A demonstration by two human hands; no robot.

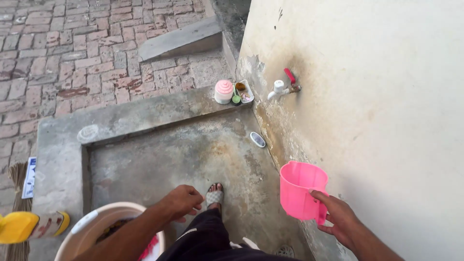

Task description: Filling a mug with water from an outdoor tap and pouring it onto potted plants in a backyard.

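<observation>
One head cam, looks steeply down at concrete wash slab (pixel 193 154), wall (pixel 377 121) right, mid-range.

The bucket (pixel 92 227) is cut off by the bottom edge.

Landmark: white tap (pixel 279 89) on the wall.
Printed sheet: white and blue paper (pixel 29 177), rectangular, far left of the tap, at the frame's edge.
Open tray: small rectangular container (pixel 244 91), just left of the tap.
</observation>
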